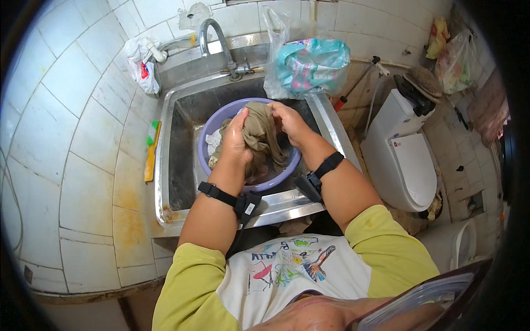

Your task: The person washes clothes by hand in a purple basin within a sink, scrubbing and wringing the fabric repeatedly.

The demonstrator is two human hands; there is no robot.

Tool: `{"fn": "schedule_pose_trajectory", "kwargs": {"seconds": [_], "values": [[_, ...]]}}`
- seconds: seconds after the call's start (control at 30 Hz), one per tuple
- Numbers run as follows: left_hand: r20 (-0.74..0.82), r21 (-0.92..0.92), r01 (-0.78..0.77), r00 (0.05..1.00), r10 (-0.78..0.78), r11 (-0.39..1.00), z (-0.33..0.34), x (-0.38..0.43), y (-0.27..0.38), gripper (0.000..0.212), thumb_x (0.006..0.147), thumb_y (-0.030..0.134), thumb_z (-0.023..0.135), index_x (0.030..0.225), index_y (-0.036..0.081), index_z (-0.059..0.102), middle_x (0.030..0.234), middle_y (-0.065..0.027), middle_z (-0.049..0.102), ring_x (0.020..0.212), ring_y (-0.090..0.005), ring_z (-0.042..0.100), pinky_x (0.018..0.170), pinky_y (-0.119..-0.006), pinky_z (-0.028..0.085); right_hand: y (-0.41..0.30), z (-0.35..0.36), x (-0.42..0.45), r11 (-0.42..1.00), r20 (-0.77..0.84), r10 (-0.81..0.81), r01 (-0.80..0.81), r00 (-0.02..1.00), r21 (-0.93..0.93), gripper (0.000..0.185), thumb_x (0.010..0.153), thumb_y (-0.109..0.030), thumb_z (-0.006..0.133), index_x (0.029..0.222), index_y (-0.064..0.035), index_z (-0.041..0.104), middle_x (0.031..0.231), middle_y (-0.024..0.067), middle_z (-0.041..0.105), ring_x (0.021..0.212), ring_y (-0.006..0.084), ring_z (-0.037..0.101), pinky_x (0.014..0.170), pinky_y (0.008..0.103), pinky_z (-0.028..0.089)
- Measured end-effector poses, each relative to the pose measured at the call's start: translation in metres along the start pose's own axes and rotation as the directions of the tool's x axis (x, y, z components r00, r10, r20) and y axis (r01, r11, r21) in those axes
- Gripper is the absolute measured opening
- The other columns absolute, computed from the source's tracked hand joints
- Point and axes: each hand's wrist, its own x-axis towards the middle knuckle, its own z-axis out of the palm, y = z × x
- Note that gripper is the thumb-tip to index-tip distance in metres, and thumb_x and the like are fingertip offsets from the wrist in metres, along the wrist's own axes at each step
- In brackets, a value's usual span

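Bunched olive-brown cloth [260, 126] is held up between both hands, its lower folds hanging into a purple plastic basin [205, 124]. My left hand [237, 138] grips the cloth's left side with the thumb on top. On the other side, my right hand [291, 122] holds its upper right edge, the fingers partly hidden behind the fabric. Inside the basin, a white cloth [213, 141] lies by the left wall, and water shows at the lower right. The basin stands in a stainless steel sink [180, 194].
A curved faucet [215, 31] rises behind the basin. A teal plastic package [314, 62] rests on the sink's back right corner. Along the left rim leans a yellow-handled brush [152, 153]. To the right stands a white toilet [408, 165], shoes [416, 95] on its tank.
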Motion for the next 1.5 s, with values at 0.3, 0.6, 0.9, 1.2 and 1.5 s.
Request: {"fn": "schedule_pose_trajectory", "kwargs": {"seconds": [0.3,0.6,0.9,1.2,1.5], "values": [[-0.141,-0.242,-0.107,0.987,0.074,0.964,0.009,-0.013,0.023,0.046,0.088,0.043,0.051,0.112,0.005,0.057,0.111,-0.0126,0.06,0.102,-0.0306,0.056,0.092,-0.047,0.042,0.025,-0.011,0.01,0.384,0.117,0.374,-0.039,0.92,-0.923,0.022,0.081,-0.02,0.059,0.083,0.0015,0.059,0.078,0.015,0.058,0.075,0.0244,0.055,0.064,0.0387,0.044],[-0.122,-0.179,-0.008,0.992,-0.014,0.984,0.007,-0.007,0.013,0.046,0.09,0.038,0.047,0.119,0.004,0.054,0.122,-0.0137,0.056,0.111,-0.0317,0.052,0.1,-0.046,0.037,0.001,-0.003,0.006,0.984,-0.018,-0.042,0.044,0.999,0.174,0.021,0.095,-0.018,0.042,0.105,-0.0017,0.051,0.101,0.0076,0.059,0.092,0.0169,0.057,0.083,0.0325,0.045],[-0.158,0.079,-0.002,0.987,0.015,0.997,-0.002,0.004,-0.013,0.034,0.097,0.029,0.037,0.116,0.005,0.052,0.111,-0.0102,0.059,0.101,-0.0248,0.058,0.089,-0.041,0.046,-0.021,0.032,-0.019,0.93,0.236,-0.356,0.366,0.904,0.0,0.016,0.094,-0.018,0.049,0.095,-0.0027,0.053,0.121,0.0078,0.056,0.101,0.0117,0.053,0.089,0.0299,0.042],[-0.069,0.13,-0.005,0.998,0.014,0.992,0.005,-0.001,-0.023,0.029,0.096,0.029,0.044,0.111,0.006,0.053,0.103,-0.009,0.06,0.095,-0.0221,0.059,0.083,-0.037,0.048,0.009,0.017,0.005,0.72,-0.019,-0.413,0.314,0.91,-0.619,0.026,0.084,-0.023,0.06,0.096,-0.0016,0.051,0.096,0.02,0.054,0.086,0.0369,0.054,0.074,0.0416,0.044],[-0.098,0.036,0.035,0.995,-0.032,0.999,-0.01,0.012,-0.027,0.032,0.095,0.031,0.043,0.104,0.002,0.055,0.102,-0.0099,0.061,0.089,-0.022,0.062,0.079,-0.038,0.052,-0.016,0.046,-0.026,0.508,0.168,-0.55,0.488,0.818,-0.71,0.025,0.086,-0.027,0.057,0.079,-0.0035,0.059,0.088,0.0143,0.056,0.082,0.0371,0.055,0.071,0.0424,0.044]]}}
